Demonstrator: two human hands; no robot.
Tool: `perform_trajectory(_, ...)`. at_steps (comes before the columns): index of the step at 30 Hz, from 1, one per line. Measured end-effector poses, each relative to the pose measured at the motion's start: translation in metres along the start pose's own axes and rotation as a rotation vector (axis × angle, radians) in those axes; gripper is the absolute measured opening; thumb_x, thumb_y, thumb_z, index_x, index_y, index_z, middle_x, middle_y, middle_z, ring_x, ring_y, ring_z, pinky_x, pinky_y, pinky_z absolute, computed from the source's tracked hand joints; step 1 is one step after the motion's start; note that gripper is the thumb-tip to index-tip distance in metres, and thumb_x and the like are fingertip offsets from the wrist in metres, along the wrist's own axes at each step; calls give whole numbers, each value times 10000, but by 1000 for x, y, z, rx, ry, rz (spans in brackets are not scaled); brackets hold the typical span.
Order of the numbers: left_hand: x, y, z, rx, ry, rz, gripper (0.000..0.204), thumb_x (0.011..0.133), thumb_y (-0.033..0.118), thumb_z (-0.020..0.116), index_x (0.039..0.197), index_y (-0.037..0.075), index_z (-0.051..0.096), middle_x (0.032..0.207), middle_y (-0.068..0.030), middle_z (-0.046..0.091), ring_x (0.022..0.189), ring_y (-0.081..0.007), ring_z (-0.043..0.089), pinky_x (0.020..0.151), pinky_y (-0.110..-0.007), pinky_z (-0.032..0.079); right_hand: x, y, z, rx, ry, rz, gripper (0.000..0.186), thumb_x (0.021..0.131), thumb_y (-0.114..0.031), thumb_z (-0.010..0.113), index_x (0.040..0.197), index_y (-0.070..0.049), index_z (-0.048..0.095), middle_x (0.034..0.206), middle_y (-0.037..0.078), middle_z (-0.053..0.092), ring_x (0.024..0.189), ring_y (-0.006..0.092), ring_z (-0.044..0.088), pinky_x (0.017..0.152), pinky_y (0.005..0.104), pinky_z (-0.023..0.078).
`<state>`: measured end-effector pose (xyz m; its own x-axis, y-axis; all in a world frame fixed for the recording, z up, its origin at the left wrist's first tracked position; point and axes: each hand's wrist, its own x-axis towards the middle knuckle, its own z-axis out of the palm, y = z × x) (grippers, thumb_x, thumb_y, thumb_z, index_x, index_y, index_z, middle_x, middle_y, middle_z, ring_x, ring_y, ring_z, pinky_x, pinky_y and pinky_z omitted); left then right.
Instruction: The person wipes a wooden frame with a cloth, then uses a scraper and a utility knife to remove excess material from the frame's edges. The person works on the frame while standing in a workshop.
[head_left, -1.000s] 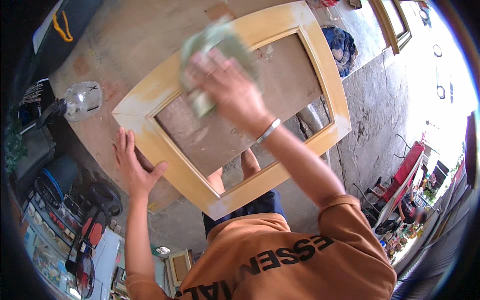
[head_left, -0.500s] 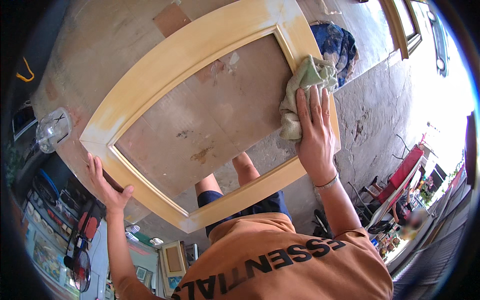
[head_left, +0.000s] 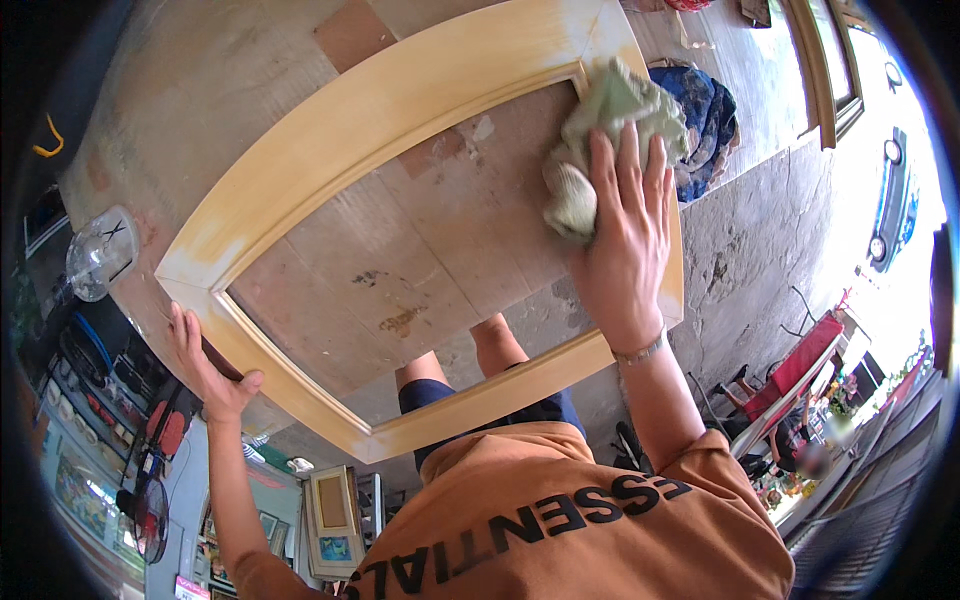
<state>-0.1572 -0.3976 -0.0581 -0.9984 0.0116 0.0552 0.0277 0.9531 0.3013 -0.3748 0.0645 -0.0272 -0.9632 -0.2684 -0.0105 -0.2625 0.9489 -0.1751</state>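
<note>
A large yellow-cream wooden picture frame point(head_left: 330, 130) with whitish corners lies over a worn tabletop, its near side overhanging my legs. At its left end my left hand point(head_left: 215, 380) holds the outer edge, with the fingers stretched along the corner and the thumb apart on the near side. My right hand point(head_left: 630, 230) presses a pale green cloth point(head_left: 610, 110) onto the frame's right side, near the far right corner. The fingers lie extended over the cloth, and part of it bunches over the opening. Whatever the palm covers is hidden.
A dark blue patterned cloth point(head_left: 705, 130) lies just beyond the frame's right side. The brown-stained table point(head_left: 380, 250) shows through the opening. A clear plastic container point(head_left: 103, 255) stands left, above a fan point(head_left: 150, 515). More frames point(head_left: 335, 515) lean below; a person point(head_left: 800, 445) is far right.
My right hand and the green cloth have slid slightly away from me along the frame's right side, and the cloth has shifted shape. My left hand stays at the same corner.
</note>
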Motion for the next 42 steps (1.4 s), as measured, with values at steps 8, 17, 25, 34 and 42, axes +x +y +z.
perform_trajectory(8, 2, 0, 1, -13, 11, 14, 1192, 808, 895, 514, 1566, -7, 336, 1611, -316, 319, 1480, -477, 335, 1211, -628, 211, 28, -32, 38, 82, 88, -91, 752, 828, -76, 646, 1553, -86, 447, 1653, 200, 330, 1537, 465, 244, 1234, 595, 224)
perform_trajectory(17, 4, -1, 4, -46, 25, 3, 1203, 794, 894, 541, 1568, -2, 332, 1616, -308, 314, 1483, -475, 334, 1213, -625, 217, -42, 18, -13, 35, -139, -68, 552, 832, -8, 627, 1383, -9, 605, 1533, 136, 498, 1497, 401, 361, 1171, 476, 411)
perform_trajectory(25, -7, 1, 2, -16, 23, 15, 1197, 808, 890, 526, 1574, -6, 323, 1612, -315, 312, 1485, -470, 335, 1215, -606, 232, -173, 50, -61, 58, -376, 131, 676, 800, -46, 712, 1456, -35, 551, 1481, 201, 534, 1476, 449, 382, 1190, 536, 354)
perform_trajectory(34, 7, 0, 5, -2, 18, 65, 1204, 820, 891, 506, 1579, -23, 306, 1618, -321, 293, 1502, -469, 305, 1221, -589, 234, -25, 40, 5, 116, 102, -168, 648, 780, -79, 651, 1424, -83, 582, 1562, 115, 462, 1449, 384, 418, 1170, 504, 390)
perform_trajectory(42, 0, 5, 6, -78, -1, 44, 1179, 846, 839, 549, 1598, -22, 262, 1659, -293, 222, 1549, -429, 217, 1254, -548, 174, -11, 97, -34, 333, -133, -443, 517, 864, -97, 623, 1378, -40, 605, 1495, 175, 529, 1396, 391, 465, 1153, 468, 402)
